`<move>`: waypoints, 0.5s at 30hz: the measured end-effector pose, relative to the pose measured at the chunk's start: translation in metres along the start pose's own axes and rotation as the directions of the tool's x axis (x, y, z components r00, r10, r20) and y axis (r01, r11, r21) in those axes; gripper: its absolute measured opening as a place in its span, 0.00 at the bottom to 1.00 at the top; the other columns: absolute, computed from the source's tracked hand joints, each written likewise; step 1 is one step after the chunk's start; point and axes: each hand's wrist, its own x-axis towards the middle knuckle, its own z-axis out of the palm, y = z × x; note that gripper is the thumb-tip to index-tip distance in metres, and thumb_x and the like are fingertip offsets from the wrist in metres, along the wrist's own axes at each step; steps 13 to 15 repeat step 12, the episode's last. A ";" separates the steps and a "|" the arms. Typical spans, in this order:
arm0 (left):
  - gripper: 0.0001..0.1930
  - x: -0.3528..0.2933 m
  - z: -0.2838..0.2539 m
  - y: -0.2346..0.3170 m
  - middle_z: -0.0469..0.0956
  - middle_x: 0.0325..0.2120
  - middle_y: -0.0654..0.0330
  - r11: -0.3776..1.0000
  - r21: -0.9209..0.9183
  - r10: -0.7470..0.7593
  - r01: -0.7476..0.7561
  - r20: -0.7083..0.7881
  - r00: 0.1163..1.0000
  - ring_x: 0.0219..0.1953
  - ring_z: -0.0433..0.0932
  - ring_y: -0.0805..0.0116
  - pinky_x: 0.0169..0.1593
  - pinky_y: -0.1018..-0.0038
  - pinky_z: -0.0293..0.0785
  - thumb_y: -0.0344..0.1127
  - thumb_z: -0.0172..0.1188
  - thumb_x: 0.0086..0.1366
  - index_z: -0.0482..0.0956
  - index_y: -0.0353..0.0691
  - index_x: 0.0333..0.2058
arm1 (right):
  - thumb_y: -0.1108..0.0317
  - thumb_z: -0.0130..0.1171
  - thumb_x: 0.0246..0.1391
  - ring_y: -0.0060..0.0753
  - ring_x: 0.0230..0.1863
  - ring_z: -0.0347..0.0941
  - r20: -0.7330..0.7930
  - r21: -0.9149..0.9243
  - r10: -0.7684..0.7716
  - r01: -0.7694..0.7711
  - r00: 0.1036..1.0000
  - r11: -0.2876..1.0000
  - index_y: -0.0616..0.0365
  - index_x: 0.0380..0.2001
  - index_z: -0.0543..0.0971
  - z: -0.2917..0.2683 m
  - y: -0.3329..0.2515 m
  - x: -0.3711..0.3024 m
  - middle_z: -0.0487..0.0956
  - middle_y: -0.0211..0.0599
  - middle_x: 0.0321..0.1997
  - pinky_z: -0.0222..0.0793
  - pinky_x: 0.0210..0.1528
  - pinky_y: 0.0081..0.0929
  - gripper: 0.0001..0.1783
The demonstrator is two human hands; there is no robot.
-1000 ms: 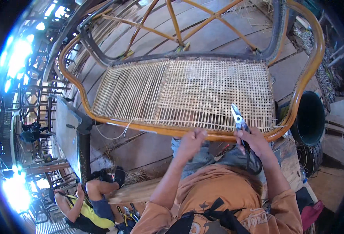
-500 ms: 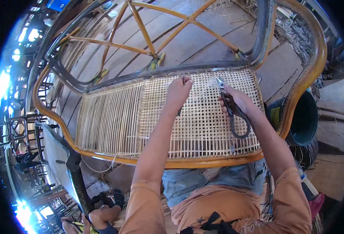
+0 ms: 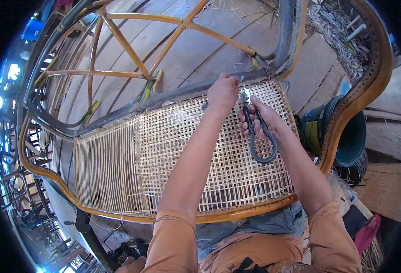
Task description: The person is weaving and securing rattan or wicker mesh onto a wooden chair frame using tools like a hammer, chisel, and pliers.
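Note:
A rattan seat frame with a woven cane panel (image 3: 187, 132) lies before me, its curved wooden rim (image 3: 241, 214) nearest my body. My left hand (image 3: 223, 94) is closed, fingers pinched near the panel's far edge; whatever they hold is too small to make out. Just to its right, my right hand (image 3: 265, 116) grips cutting pliers (image 3: 251, 139) with dark, curved handles. Their metal jaws point away from me, close beside the left fingertips and over the open weave. Crosswise strands fill the right part of the panel, while the left part shows mostly lengthwise strands.
Beyond the panel, the frame's crossed rattan poles (image 3: 182, 25) stand over plank flooring (image 3: 209, 50). A dark green bucket (image 3: 353, 136) is at the right, next to the curved frame arm (image 3: 378, 73). Cane scraps (image 3: 341, 45) are heaped at the far right.
My left hand has moved right, close to the pliers' jaws. The pliers' handles now stand wider apart in my right hand. The view has shifted, so the frame sits further left and lower.

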 end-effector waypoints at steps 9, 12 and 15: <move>0.10 0.015 0.023 0.000 0.75 0.37 0.55 0.997 0.060 0.030 -0.044 0.204 0.978 0.39 0.77 0.53 0.41 0.61 0.74 0.38 0.52 0.58 0.80 0.49 0.37 | 0.43 0.44 0.58 0.37 0.20 0.69 -0.064 0.027 0.044 -0.042 0.997 0.999 0.52 0.17 0.64 -0.008 -0.013 0.014 0.73 0.37 0.23 0.68 0.24 0.37 0.26; 0.12 0.021 0.023 -0.002 0.75 0.38 0.53 1.000 0.014 -0.017 0.014 0.255 0.967 0.40 0.76 0.50 0.44 0.60 0.72 0.41 0.57 0.56 0.79 0.47 0.39 | 0.40 0.49 0.55 0.39 0.21 0.70 -0.019 -0.004 0.068 -0.068 0.997 0.998 0.55 0.20 0.68 -0.013 -0.015 0.022 0.73 0.39 0.23 0.68 0.25 0.37 0.27; 0.12 0.021 0.023 -0.002 0.75 0.38 0.53 1.000 0.014 -0.017 0.014 0.255 0.967 0.40 0.76 0.50 0.44 0.60 0.72 0.41 0.57 0.56 0.79 0.47 0.39 | 0.40 0.49 0.55 0.39 0.21 0.70 -0.019 -0.004 0.068 -0.068 0.997 0.998 0.55 0.20 0.68 -0.013 -0.015 0.022 0.73 0.39 0.23 0.68 0.25 0.37 0.27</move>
